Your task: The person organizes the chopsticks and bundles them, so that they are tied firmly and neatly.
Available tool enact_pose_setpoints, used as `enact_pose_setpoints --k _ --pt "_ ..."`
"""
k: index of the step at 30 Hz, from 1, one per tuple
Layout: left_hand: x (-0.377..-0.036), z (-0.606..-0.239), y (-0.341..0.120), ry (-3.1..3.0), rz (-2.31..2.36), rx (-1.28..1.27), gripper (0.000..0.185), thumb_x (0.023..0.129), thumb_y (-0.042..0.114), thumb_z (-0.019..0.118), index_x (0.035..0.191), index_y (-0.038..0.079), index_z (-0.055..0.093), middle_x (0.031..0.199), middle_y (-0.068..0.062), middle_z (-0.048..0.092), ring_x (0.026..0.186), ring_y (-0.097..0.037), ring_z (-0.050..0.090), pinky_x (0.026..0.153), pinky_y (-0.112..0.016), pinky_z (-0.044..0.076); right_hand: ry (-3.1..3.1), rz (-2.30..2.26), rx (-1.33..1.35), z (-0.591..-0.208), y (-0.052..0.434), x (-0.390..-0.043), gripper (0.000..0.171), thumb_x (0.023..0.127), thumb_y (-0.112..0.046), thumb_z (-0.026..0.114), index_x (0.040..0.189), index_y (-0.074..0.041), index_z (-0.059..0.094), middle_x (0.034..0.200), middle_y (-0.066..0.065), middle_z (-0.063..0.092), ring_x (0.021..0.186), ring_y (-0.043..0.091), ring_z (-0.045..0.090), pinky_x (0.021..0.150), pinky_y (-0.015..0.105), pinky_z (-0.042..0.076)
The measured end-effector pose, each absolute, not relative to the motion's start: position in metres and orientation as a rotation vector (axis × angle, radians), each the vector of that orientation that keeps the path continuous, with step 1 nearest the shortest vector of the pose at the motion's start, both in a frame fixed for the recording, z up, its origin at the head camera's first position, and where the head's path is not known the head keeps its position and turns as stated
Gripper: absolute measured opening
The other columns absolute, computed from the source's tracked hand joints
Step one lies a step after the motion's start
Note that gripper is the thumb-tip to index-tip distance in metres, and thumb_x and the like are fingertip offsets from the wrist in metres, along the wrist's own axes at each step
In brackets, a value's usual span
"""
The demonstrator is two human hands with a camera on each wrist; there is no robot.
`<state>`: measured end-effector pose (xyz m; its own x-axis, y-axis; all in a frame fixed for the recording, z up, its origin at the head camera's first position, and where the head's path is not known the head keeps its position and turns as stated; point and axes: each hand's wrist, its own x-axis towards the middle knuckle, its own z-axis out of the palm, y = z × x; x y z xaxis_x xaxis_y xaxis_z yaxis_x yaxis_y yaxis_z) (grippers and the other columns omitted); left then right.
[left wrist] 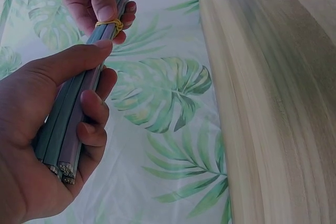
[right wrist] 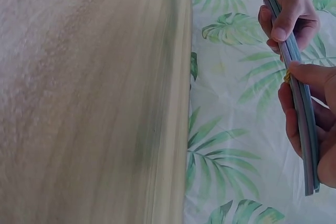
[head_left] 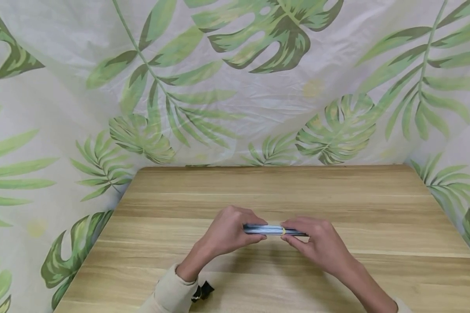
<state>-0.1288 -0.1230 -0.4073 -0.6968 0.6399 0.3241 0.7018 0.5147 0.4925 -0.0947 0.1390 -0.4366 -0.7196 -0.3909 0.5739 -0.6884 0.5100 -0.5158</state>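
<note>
A bundle of slim blue-grey sticks [head_left: 264,229] is held level above the table, between both hands. A yellow rubber band [head_left: 283,231] is wound round it. My left hand [head_left: 228,231] grips the left part of the bundle, thumb on one side and curled fingers on the other, as the left wrist view shows. My right hand [head_left: 322,243] pinches the bundle at the band, its thumb and fingers touching the yellow loop. In the left wrist view, the cut ends of the sticks [left wrist: 67,170] show below the left palm. Parts of the sticks are hidden behind the fingers.
The wooden table [head_left: 172,195] spreads under the hands. A leaf-patterned cloth [head_left: 258,95] hangs behind it and at both sides. Beside the left sleeve [head_left: 170,287] is a small black object [head_left: 206,290], its kind unclear.
</note>
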Motion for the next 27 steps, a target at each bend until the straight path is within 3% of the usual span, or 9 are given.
enact_pose_setpoints --k 5,10,17,27 --pt "-0.1270 -0.4070 -0.1211 -2.665 -0.971 -1.174 0.020 0.086 0.020 0.093 0.104 0.014 0.087 0.097 0.003 0.084 0.082 -0.001 0.073 0.071 -0.013 0.053 -2.349 0.992 0.906 -0.4385 0.1369 -0.0956 0.027 0.079 -0.010 0.095 0.105 -0.012 0.086 0.097 -0.001 0.084 0.084 0.010 0.078 0.068 0.020 0.059" --pt "-0.1265 -0.4072 -0.1200 -2.654 -0.958 -1.175 0.021 0.085 0.020 0.094 0.104 0.014 0.087 0.096 0.002 0.084 0.082 -0.003 0.074 0.070 -0.015 0.054 -2.373 0.974 0.896 -0.4375 0.1356 -0.0951 0.030 0.079 -0.013 0.095 0.107 -0.013 0.086 0.095 -0.001 0.084 0.079 0.007 0.075 0.063 0.017 0.054" --pt "-0.1271 -0.4065 -0.1201 -2.636 -0.904 -1.162 0.019 0.085 0.022 0.094 0.103 0.016 0.087 0.094 0.005 0.083 0.079 0.000 0.072 0.069 -0.014 0.052 -2.458 1.027 0.856 -0.4314 0.1414 -0.0936 0.027 0.083 -0.009 0.093 0.108 -0.013 0.083 0.101 -0.003 0.083 0.088 0.008 0.078 0.073 0.026 0.062" --pt "-0.1269 -0.4055 -0.1219 -2.613 -0.881 -1.169 0.019 0.085 0.022 0.094 0.101 0.016 0.087 0.094 0.006 0.084 0.080 -0.002 0.073 0.069 -0.014 0.052 -2.380 1.136 0.877 -0.4355 0.1396 -0.0963 0.025 0.082 -0.004 0.092 0.101 -0.018 0.083 0.096 -0.006 0.082 0.084 0.006 0.076 0.073 0.020 0.060"
